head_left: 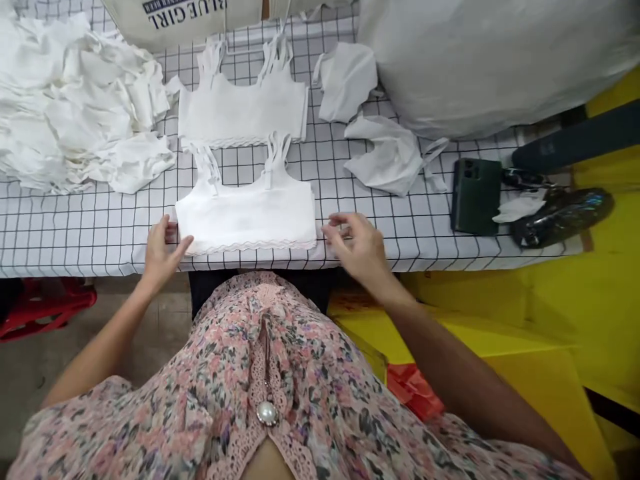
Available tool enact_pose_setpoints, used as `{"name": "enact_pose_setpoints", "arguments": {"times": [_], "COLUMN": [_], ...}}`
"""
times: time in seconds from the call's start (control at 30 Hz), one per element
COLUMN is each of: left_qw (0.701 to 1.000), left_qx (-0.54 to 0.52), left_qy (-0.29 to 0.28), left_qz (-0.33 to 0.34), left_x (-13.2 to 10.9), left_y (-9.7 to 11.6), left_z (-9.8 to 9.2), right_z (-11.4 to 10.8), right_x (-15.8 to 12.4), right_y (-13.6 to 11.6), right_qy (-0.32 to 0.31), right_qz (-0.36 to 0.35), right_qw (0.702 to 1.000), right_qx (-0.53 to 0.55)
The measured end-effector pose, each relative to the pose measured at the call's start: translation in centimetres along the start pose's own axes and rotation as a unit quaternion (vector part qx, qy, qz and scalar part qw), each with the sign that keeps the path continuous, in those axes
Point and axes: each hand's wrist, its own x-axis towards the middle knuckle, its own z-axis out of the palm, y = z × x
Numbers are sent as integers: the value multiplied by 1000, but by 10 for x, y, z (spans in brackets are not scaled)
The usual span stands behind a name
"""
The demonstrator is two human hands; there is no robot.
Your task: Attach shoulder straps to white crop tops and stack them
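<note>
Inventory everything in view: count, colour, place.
Checked tablecloth: 1, white and black, tabletop
Garment heap: 1, white, left
Far strappy-top stack: 1, white, centre
Near strappy-top stack: 1, white, front
Loose garments: 2, white, right of stacks
BLUE GIRL carton: 1, off-white, back
Sack: 1, white, back right
Smartphone: 1, dark green, right
Glossy item: 1, black, beside smartphone
Scrap: 1, white, on glossy item
Long object: 1, dark, right
Stool: 1, red, lower left
Boxes: count unclear, yellow, right
Crumpled plastic: 1, red, lower right
Floral blouse: 1, pink, worn
Left hand: 1, at near stack's left corner
Right hand: 1, right of near stack
</note>
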Motion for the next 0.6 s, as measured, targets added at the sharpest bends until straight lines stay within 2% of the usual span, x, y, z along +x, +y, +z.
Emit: {"name": "enact_pose_setpoints", "arguments": {"times": [0.03, 0.1, 0.17, 0.23, 0.37, 0.5, 0.6], "left_qw": [995, 961, 934, 931, 947, 928, 908], "left_qx": [-58, -153, -182, -154, -90, -180, -224], "left_qy": [-31, -85, -113, -123, -112, -68, -74], "left_qz": [-81, -216, -287, -306, -286, -320, -346], "left_x": [4, 17, 30, 39, 41, 37, 38], "left_y": [3, 14, 27, 38, 47, 49, 49], "left_z": [-11, -23, -26, -22, -11, -9, -11], "right_z": [-6, -11, -7, -2, 5, 6, 6], "right_x": [7, 23, 36, 45, 50, 51, 52], "right_y": [-3, -13, -24, -33, -40, -39, -38], "right_qy": [-22, -73, -91, -96, -133, -143, -141], "right_qz": [66, 158, 195, 209, 188, 166, 173], "right_qw": [996, 978, 967, 966, 973, 976, 975], "right_qx": [47, 118, 135, 115, 19, -3, 18]}}
